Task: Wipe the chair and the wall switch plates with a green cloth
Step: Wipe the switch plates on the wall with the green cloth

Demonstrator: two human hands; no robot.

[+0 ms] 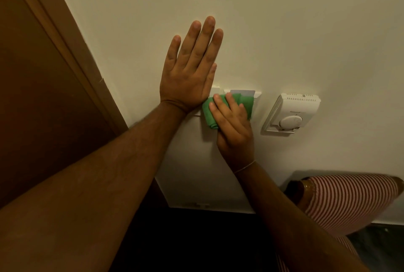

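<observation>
My left hand (189, 68) lies flat on the pale wall, fingers straight and together, holding nothing. Just below and right of it, my right hand (231, 125) presses a folded green cloth (209, 114) against a white switch plate (244, 93) on the wall. The cloth and both hands hide most of the plate; only its top edge and right corner show. The chair (349, 201), with red-and-white striped upholstery, stands at the lower right against the wall.
A white thermostat with a round dial (290, 114) is mounted on the wall right of the switch plate. A brown wooden door and its frame (65, 64) fill the left side. The floor below is dark.
</observation>
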